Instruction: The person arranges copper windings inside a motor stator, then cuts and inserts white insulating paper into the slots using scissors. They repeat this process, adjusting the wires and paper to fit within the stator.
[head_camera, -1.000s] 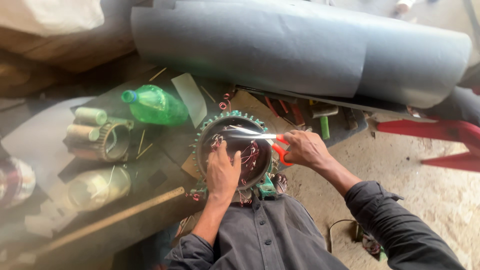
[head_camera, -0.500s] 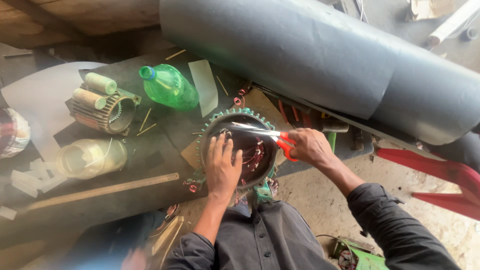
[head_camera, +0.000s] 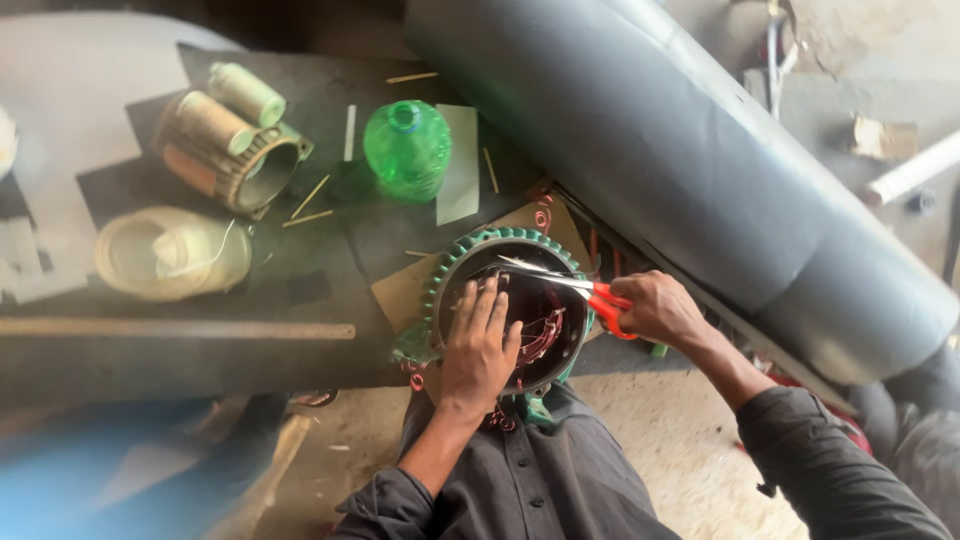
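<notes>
Head view: at the tabletop's near edge, the left hand (head_camera: 478, 345) lies flat, grasping nothing, on the motor stator (head_camera: 508, 305), while the right hand (head_camera: 655, 308), its grip clenched on red-handled scissors (head_camera: 560, 282), aims the blades leftward across the bore toward the left fingertips

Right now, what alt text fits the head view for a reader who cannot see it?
A person's left hand rests inside a round motor stator with copper windings, while the right hand holds red-handled scissors with blades over its opening. On the dark bench behind lie a green bottle, a second stator and a large grey roll.
</notes>
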